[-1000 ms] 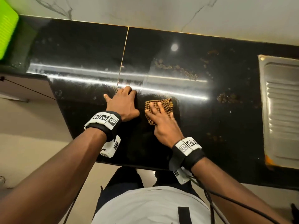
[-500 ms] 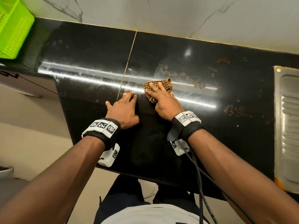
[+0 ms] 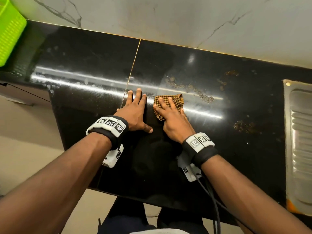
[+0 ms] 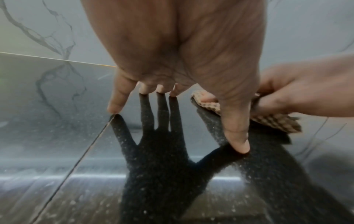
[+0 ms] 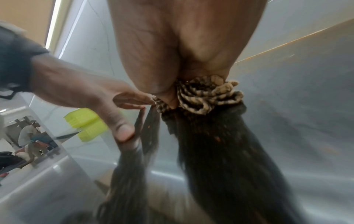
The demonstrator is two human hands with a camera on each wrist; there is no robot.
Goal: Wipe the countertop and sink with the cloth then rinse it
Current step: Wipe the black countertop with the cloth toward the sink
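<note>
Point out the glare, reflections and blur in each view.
Head view: a long bright glare streak crosses the black countertop behind the left hand and the cloth. Left wrist view: the glossy top mirrors that hand as a dark shape. Right wrist view: motion-blurred, its lower half smeared; the right hand fills the top.

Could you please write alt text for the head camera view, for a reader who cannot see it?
A person's right hand presses a checked cloth flat on a glossy black countertop, while the left hand rests flat beside it. Brown stains lie beyond the cloth; a steel sink drainboard is at right and a green basket at far left.
</note>
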